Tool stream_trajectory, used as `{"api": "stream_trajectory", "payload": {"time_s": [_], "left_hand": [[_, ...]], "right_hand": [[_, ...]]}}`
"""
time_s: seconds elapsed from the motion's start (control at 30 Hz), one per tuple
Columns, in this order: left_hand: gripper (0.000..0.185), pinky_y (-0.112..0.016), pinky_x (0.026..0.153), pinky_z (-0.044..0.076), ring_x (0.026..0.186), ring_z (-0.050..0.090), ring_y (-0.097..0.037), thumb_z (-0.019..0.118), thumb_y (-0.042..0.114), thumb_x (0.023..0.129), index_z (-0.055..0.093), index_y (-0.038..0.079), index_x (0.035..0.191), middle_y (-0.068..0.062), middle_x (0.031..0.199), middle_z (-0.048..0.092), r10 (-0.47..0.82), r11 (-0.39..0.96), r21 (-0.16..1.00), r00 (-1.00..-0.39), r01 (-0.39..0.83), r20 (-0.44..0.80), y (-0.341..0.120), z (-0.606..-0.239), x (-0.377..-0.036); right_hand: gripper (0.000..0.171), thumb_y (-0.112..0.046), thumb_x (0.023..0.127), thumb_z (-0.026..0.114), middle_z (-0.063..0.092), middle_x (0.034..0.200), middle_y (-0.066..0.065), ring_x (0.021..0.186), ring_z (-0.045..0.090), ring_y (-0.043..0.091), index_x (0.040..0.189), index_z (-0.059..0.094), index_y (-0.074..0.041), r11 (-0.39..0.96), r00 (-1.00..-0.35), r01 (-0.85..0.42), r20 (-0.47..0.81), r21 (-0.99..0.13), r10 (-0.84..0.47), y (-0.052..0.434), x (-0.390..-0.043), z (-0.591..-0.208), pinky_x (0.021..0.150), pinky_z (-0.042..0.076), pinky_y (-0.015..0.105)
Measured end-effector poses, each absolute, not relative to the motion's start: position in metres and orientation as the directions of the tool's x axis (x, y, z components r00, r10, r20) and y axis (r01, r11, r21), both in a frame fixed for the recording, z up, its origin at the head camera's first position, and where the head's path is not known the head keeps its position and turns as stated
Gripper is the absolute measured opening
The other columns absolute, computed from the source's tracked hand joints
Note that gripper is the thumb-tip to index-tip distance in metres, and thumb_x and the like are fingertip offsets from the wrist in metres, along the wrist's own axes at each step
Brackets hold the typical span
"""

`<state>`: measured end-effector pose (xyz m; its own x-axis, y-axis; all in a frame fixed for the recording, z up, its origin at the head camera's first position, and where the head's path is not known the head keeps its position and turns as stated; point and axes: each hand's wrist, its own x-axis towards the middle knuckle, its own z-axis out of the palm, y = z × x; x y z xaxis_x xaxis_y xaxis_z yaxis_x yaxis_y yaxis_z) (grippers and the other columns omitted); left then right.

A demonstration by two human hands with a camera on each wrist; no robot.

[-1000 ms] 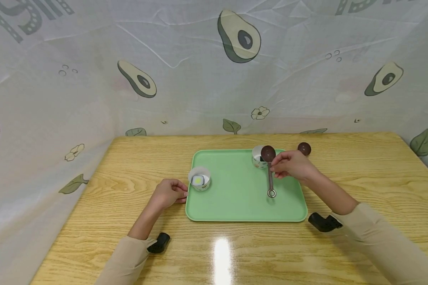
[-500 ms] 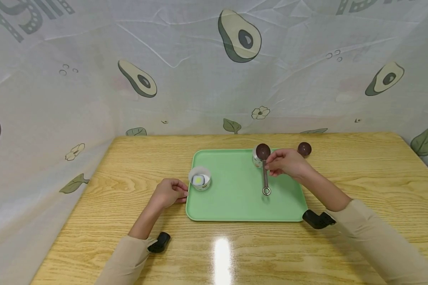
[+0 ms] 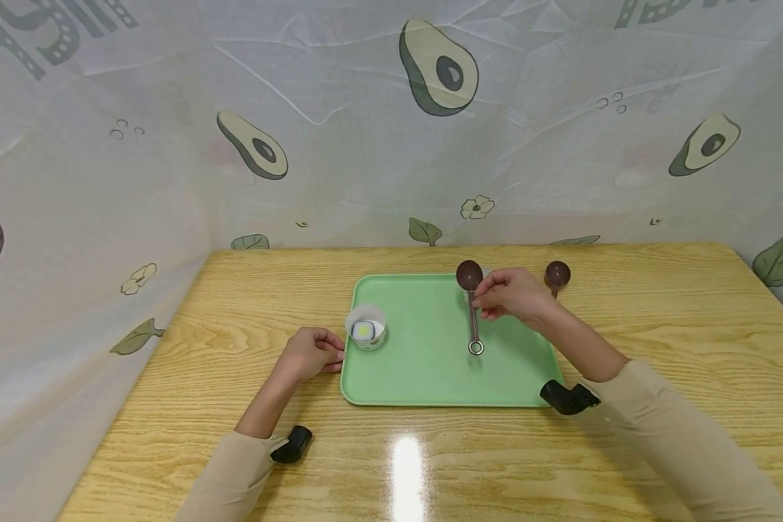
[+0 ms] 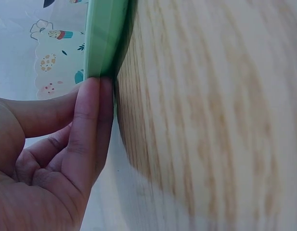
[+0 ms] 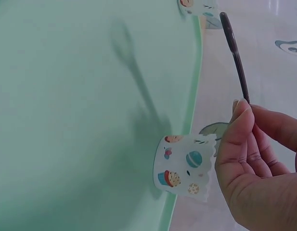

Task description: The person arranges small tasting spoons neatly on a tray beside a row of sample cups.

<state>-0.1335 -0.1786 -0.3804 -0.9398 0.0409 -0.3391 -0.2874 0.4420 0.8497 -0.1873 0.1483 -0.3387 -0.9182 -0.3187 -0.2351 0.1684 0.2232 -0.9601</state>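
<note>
Tray (image 3: 431,377) on table (image 3: 170,406) (cup (image 3: 365,330) seemingly at its left).

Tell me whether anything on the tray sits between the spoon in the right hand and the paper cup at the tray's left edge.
Nothing visible does. The right hand holds the spoon above the green tray, and only bare tray surface lies between it and the left paper cup.

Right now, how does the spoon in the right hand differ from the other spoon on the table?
The held spoon is lifted over the green tray, pinched by the right hand; the other spoon lies untouched on the table beyond the tray. The held spoon's handle shows fully; the other's is mostly hidden. Both have dark round bowls.
</note>
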Motion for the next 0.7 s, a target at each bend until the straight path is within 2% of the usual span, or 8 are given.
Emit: {"api": "stream_trajectory", "payload": {"time_s": [0.33,0.7], "left_hand": [[0.008,-0.027,0.062,0.056,0.061,0.059,-0.014,0.059,-0.010,0.083,0.059,-0.011,0.091,-0.013,0.073,0.056,0.033,0.447,0.846,-0.940,-0.290,-0.339,-0.179,-0.382,-0.134],[0.008,-0.026,0.061,0.056,0.061,0.058,-0.013,0.059,-0.011,0.083,0.058,-0.011,0.091,-0.013,0.073,0.056,0.036,0.442,0.849,-0.940,-0.290,-0.339,-0.178,-0.381,-0.134]], "right_hand": [[0.007,0.011,0.081,0.060,0.060,0.073,0.009,0.057,0.059,0.015,0.085,0.054,0.008,0.228,-0.912,0.179,-0.248,-0.957,-0.327,0.137,-0.189,-0.342,0.059,0.056,0.030],[0.007,0.011,0.079,0.061,0.062,0.069,0.009,0.054,0.058,0.014,0.083,0.055,0.009,0.191,-0.909,0.197,-0.253,-0.962,-0.333,0.125,-0.189,-0.346,0.055,0.055,0.026]]}}
